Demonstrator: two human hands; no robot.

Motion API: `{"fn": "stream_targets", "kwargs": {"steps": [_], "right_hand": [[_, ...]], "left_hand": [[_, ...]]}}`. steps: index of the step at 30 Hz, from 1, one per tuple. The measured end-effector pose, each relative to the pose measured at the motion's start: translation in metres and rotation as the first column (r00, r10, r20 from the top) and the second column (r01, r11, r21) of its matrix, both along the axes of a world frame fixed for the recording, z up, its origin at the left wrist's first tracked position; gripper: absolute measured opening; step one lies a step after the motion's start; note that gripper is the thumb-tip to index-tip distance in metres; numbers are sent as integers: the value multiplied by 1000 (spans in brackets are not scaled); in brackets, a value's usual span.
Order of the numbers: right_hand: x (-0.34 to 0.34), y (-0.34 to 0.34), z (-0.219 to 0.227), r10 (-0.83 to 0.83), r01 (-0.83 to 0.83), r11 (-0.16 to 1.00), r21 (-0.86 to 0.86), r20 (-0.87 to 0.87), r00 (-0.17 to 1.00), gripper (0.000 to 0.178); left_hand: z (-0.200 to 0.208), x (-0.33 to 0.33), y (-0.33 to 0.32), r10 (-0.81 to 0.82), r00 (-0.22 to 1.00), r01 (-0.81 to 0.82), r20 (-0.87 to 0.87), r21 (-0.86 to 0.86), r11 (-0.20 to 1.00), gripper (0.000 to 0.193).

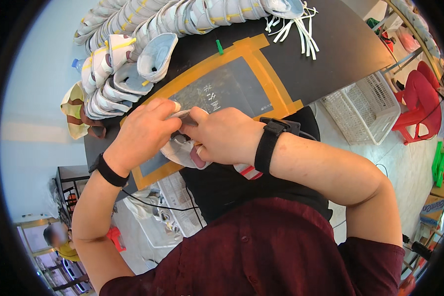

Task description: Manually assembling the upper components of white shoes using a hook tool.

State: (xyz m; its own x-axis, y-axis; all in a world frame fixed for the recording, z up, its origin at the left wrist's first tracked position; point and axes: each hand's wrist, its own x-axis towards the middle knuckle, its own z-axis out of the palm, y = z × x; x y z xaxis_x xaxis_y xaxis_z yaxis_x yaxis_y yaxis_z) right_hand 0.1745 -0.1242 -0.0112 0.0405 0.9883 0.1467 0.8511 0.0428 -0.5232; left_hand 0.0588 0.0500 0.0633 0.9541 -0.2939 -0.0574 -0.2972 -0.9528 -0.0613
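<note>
Close together over the near edge of the table, my left hand [145,130] and my right hand [227,135] both grip a small sewn fabric piece [178,152], pale with mauve patches. Bent fingers of both hands pinch its upper edge and hide much of it, so its exact kind is unclear. Beneath it lies a dark grey sheet [241,81] with handwriting, bordered by orange-yellow tape [266,74]. Past my left hand, rounded pale fabric pieces [126,81] sit nested in one another, one with its hollow side showing [158,56].
Long nested rows of similar pieces [202,17] line the far side of the dark table [330,54], with white strips [306,37] at one end. A green clip [219,47] lies nearby. White basket [355,106] and red chair [419,106] stand right. Another person [66,246] is lower left.
</note>
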Motion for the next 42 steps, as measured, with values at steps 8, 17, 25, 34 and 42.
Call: {"fn": "stream_targets", "kwargs": {"steps": [8, 17, 25, 34, 42], "right_hand": [[6, 9, 12, 56, -47, 994, -103, 79, 995, 44], [3, 5, 9, 29, -27, 997, -72, 39, 999, 41], [-29, -26, 0, -146, 110, 966, 235, 141, 979, 30], [-44, -39, -1, -170, 104, 966, 238, 276, 946, 35], [-47, -40, -10, -203, 141, 963, 232, 274, 940, 46]], "left_hand": [[4, 9, -5, -77, 996, 77, -36, 5, 997, 15], [-2, -16, -2, 235, 967, -251, -100, -201, 947, 30], [-24, -45, -11, 294, 938, -185, 183, -453, 872, 37], [-25, -26, -24, 290, 916, -196, 277, -322, 926, 10], [-38, -27, -32, 371, 893, -295, 256, -291, 910, 19]]}}
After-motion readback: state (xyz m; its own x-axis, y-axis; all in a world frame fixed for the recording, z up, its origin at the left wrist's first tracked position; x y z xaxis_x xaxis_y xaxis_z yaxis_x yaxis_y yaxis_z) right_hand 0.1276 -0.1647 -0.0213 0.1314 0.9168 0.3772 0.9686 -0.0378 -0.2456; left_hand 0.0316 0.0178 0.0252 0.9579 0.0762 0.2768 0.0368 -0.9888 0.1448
